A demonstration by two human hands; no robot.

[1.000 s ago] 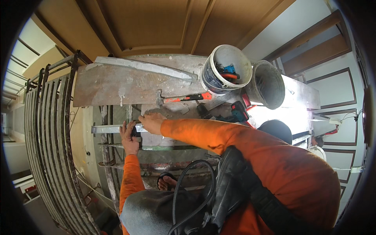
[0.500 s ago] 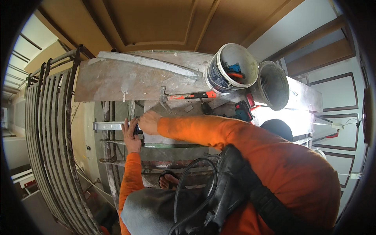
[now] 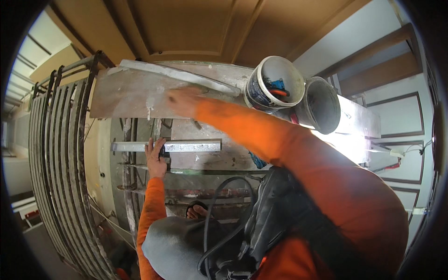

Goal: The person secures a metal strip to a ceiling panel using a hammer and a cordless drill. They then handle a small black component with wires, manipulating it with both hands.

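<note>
So, left hand (image 3: 156,161) on bar (image 3: 196,146)

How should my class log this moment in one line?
left hand: on metal bar | right hand: blurred, over far board, grip unclear | nearby: white bucket, items inside; grey bucket beside it

2 buckets (image 3: 256,91) block rightward reach; plank (image 3: 122,95) left of right hand (image 3: 184,101) is clear.
</note>
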